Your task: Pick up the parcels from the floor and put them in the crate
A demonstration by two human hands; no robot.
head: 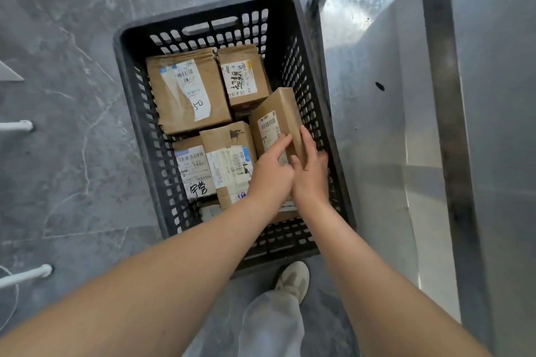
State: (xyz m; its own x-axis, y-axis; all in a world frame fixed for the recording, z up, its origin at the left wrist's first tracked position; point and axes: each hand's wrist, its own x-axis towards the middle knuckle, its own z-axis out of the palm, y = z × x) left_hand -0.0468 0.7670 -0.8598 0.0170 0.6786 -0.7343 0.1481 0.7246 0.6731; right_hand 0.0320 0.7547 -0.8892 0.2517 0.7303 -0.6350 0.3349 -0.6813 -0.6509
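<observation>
Left hand (271, 174) presses flat on tilted parcel (275, 116) | right hand (310, 175) grips its edge | inside crate (127, 66)

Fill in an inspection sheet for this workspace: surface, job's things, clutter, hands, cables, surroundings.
Surface: grey marbled floor.
Job's things: black slatted crate holds several brown labelled parcels lying flat; one tilted parcel leans at the crate's right side; no parcel seen on the floor.
Clutter: nothing seen.
Hands: left hand lays its fingers on the tilted parcel's labelled face; right hand grips its right edge.
Cables: thin pale line at lower left, possibly a cord; cannot tell.
Surroundings: metal rack on the right; white tube legs on the left; a shoe below the crate.
</observation>
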